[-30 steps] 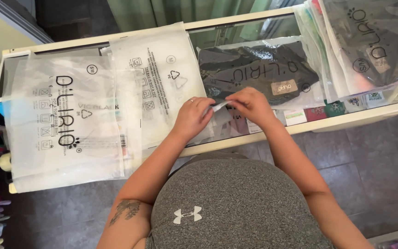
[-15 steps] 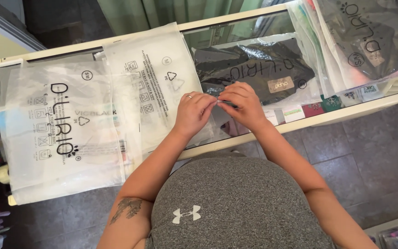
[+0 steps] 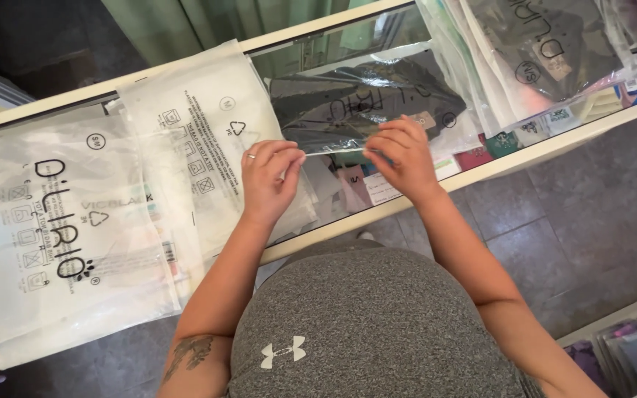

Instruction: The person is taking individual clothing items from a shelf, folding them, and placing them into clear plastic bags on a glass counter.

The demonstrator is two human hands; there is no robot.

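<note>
Since the clear plastic bag [image 3: 366, 103] with a dark folded garment lies flat on the glass-topped bench [image 3: 554, 136], it looks light, limp and slippery; left hand [image 3: 268, 180] and right hand [image 3: 401, 153] pinch shut on its thin sealing strip [image 3: 333, 152], the best hold.

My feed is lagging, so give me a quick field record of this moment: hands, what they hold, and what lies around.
left hand: pinching one end of a thin clear strip
right hand: pinching the other end, strip stretched between both
under hands: clear bag with dark folded garment on glass counter
left side: empty printed plastic bags, overlapping
right side: more bagged garments, stacked
</note>
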